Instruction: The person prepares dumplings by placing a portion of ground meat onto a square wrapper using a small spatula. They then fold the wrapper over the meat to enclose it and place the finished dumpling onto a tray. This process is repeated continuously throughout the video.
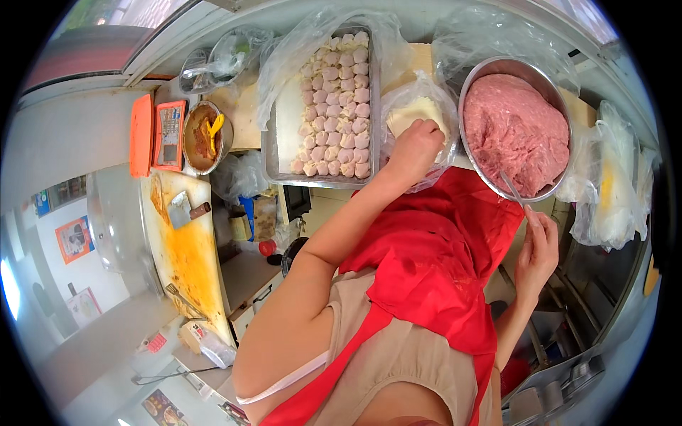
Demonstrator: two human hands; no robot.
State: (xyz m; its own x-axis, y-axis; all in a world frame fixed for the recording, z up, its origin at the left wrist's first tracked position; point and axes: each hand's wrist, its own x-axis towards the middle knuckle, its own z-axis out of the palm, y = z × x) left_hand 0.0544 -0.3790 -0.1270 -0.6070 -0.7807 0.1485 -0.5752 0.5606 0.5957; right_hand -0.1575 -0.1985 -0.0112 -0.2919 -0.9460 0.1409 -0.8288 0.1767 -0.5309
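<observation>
My left hand (418, 147) rests with curled fingers on a stack of pale dough wrappers (411, 113) inside a clear plastic bag (452, 98). Its fingertips are turned down and hidden, so whether it pinches a wrapper cannot be told. My right hand (539, 247) grips the handle end of a thin metal spreader (512, 187). The far end of that tool reaches over the rim of a steel bowl (462, 125) into pink minced meat (517, 128). Left of the wrappers, a metal tray (376, 106) holds rows of filled wontons (333, 109) on a white liner.
A bowl of brown paste (201, 139) with a yellow-handled utensil (214, 130) stands beside an orange scale (169, 136). A cleaver (182, 210) lies on a stained cutting board (186, 255) at left. Plastic bags (607, 181) hang at right. Loose plastic film (298, 58) partly covers the tray.
</observation>
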